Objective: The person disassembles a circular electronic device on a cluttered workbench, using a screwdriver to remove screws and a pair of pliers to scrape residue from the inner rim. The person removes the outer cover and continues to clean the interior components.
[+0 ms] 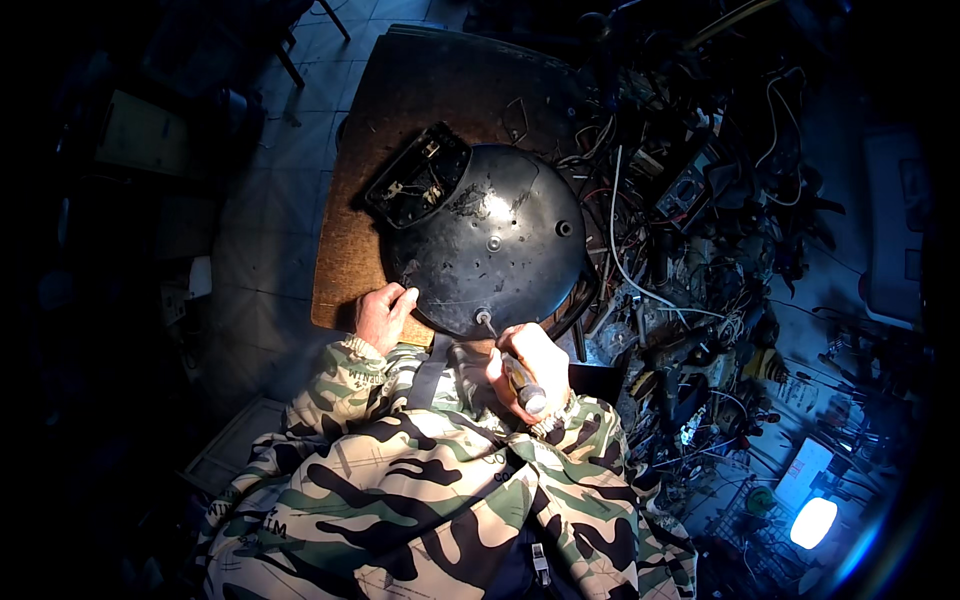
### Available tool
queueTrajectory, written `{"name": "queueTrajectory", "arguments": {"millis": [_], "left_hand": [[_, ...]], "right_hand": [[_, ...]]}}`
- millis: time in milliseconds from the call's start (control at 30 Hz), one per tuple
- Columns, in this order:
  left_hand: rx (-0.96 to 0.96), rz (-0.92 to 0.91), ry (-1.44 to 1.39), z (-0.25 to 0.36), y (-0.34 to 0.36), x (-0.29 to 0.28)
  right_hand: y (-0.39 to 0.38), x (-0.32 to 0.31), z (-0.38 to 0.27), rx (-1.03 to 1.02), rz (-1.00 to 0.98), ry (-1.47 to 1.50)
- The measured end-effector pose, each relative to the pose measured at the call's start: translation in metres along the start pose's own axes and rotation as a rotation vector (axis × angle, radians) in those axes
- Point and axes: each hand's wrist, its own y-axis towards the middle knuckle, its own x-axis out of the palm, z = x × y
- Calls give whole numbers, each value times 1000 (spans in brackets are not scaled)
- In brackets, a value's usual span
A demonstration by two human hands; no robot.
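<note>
A round, black, domed base (530, 270) lies in front of me with its scuffed surface up. Attached or lying against its upper left is an open black box (415, 180), with wires and small parts inside. My left hand (382, 316) pinches the near left rim of the base. My right hand (532, 365) is wrapped round a screwdriver (522, 383) with a yellowish, see-through handle. Its shaft runs up to a round recessed fitting (483, 316) near the base's near edge. Whether the tip sits on a screw in there, I cannot tell.
The base rests on a worn brown wooden board (345, 250). To the right lies a dense heap of wires, tools and parts (690, 280), with a pale cable (622, 240) looping near the base. A bright lamp (813, 523) glows at lower right. Tiled floor (285, 190) shows at left.
</note>
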Motion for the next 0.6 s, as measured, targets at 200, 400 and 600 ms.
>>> {"name": "queueTrajectory", "arguments": {"millis": [200, 400, 600], "left_hand": [[-24, -20, -3, -1, 1, 3], [-17, -38, -17, 0, 1, 5], [-28, -56, -36, 0, 2, 9]], "right_hand": [[1, -3, -12, 36, 12, 76], [0, -4, -8, 6, 9, 56], [0, -6, -11, -12, 13, 73]]}}
